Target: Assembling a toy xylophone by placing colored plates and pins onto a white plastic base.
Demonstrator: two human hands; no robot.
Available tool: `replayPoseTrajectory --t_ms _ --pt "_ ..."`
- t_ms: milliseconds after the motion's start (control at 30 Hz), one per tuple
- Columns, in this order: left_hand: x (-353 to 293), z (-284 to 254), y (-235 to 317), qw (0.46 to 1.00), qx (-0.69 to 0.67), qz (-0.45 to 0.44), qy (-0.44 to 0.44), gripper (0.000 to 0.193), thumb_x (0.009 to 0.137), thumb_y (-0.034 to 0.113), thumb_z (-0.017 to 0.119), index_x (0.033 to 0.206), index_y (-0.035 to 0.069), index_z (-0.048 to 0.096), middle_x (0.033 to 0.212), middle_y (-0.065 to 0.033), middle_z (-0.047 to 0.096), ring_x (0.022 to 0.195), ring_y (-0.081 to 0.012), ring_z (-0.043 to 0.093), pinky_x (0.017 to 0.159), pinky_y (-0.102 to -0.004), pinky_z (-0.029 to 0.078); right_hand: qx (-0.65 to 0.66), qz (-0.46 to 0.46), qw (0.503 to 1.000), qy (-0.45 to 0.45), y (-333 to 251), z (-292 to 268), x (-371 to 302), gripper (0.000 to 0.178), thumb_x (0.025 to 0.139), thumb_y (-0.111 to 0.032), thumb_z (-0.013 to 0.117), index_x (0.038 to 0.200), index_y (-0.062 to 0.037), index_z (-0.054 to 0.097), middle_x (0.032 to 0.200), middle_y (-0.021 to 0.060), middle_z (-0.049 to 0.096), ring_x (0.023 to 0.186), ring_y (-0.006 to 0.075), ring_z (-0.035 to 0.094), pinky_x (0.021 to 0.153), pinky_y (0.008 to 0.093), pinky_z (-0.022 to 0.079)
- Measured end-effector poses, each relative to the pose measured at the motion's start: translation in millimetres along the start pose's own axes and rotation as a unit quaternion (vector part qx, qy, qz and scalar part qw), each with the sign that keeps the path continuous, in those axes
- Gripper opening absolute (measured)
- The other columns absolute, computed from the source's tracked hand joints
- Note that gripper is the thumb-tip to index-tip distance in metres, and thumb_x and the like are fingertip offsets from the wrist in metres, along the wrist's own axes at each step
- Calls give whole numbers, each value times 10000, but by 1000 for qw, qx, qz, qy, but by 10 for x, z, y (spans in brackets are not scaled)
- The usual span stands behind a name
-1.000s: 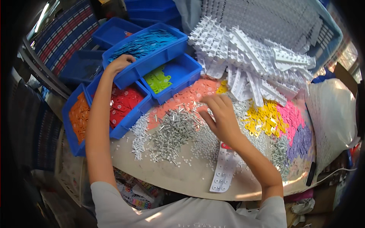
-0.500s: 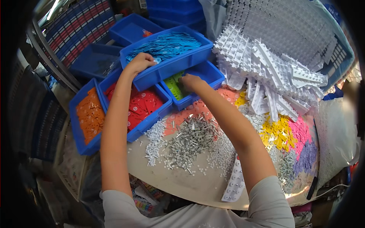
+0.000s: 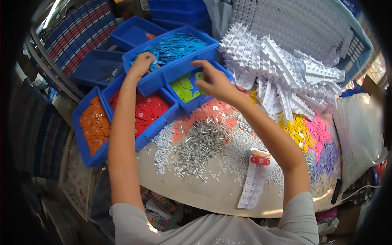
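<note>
My left hand (image 3: 143,65) is at the left end of a blue tray (image 3: 176,67) of thin blue plastic pieces (image 3: 179,47), its fingers closed on one flat blue piece (image 3: 154,64). My right hand (image 3: 216,81) hovers over a lower blue bin (image 3: 195,105) of lime-green pieces (image 3: 183,87). Its thumb and forefinger are spread, with nothing visible between them. On the table near my right forearm lies a white studded strip (image 3: 251,188). A red piece (image 3: 260,160) and an orange piece (image 3: 261,153) sit across its far end.
Left are bins of red pieces (image 3: 151,112) and orange pieces (image 3: 94,124). Metal rivets (image 3: 200,149) and small white parts (image 3: 163,149) are heaped mid-table. White plastic racks (image 3: 281,69) pile up back right, above yellow pieces (image 3: 297,132), pink pieces (image 3: 319,132) and purple pieces (image 3: 326,159).
My right hand has lifted out of the green bin and its fingers have spread. A blue piece now shows in my left hand. The strip's far end has come into sight.
</note>
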State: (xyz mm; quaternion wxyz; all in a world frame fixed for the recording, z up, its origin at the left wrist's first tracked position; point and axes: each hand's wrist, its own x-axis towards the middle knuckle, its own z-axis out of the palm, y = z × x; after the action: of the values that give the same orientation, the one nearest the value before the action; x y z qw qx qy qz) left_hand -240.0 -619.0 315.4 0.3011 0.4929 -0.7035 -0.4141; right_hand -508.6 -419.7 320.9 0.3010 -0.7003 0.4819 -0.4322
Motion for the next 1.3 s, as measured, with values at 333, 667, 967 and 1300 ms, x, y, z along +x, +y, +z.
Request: replayPoseTrajectory --t_ms 333,667,967,1300 --pt "102 -42 121 984 57 157 59 216 920 222 707 1049 50 728 906 -18 756 760 -62 620 657 -204 439 -266 124 933 206 -437 -1081 -2476 134 904 2 662 1033 -4 627 916 139 687 838 271 676 752 360 535" --pt "-1155 867 656 946 -257 173 99 169 962 136 700 1081 28 649 916 -48 680 820 -134 691 732 -226 561 -71 243 942 219 -455 -563 -3427 116 886 25 665 1002 17 664 955 123 666 870 254 666 779 334 506" --pt "-2811 2382 884 955 -193 23 -226 131 930 59 699 1047 1 708 865 -8 706 755 -69 633 685 -219 491 -253 166 936 178 -281 -70 -3457 125 824 -70 697 925 -83 623 1186 103 577 1180 313 490 990 450 334" --pt "-2853 2872 796 934 -101 46 -338 121 915 73 715 1004 -8 715 917 -13 708 798 -69 620 701 -230 482 -289 204 915 194 -187 19 -3491 176 798 -109 728 941 -72 632 1392 130 497 1302 322 415 1055 472 275"
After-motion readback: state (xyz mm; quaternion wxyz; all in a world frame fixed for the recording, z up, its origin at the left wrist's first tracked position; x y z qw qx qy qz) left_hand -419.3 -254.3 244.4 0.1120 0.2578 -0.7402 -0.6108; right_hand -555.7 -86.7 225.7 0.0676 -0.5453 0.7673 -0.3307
